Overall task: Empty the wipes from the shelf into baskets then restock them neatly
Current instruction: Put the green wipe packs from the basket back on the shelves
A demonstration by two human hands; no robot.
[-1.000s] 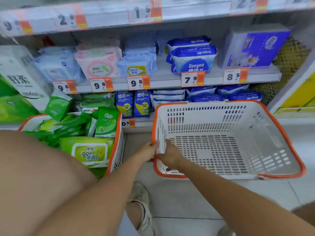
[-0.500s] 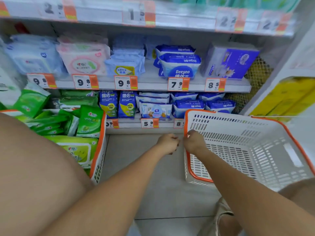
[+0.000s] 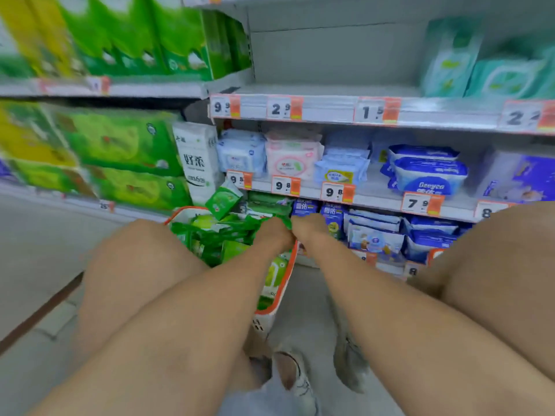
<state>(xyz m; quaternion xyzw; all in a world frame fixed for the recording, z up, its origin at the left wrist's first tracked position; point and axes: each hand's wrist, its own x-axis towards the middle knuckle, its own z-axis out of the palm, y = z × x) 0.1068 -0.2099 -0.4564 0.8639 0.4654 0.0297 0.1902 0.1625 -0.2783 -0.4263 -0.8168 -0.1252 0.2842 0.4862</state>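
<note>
A white basket with an orange rim point(image 3: 289, 276) stands on the floor by the shelves, piled with green wipe packs point(image 3: 210, 232). My left hand point(image 3: 274, 234) and my right hand point(image 3: 307, 229) are side by side over the basket's far right corner, in front of the lowest shelf. I see them from behind and blurred, so their fingers are hidden. Dark blue wipe packs point(image 3: 330, 216) and pale blue ones point(image 3: 375, 238) fill the lowest shelf to the right. More wipe packs point(image 3: 292, 157) line the shelf above.
The upper shelf point(image 3: 330, 91) is bare in the middle, with teal packs point(image 3: 492, 73) at its right. Green tissue bundles point(image 3: 120, 142) fill the shelving on the left. My bent knees point(image 3: 135, 265) flank my arms, and my shoes point(image 3: 295, 376) are on the tiled floor.
My view swung left and up. The empty basket I was holding has left the view. Both hands moved over to the corner of the basket full of green packs.
</note>
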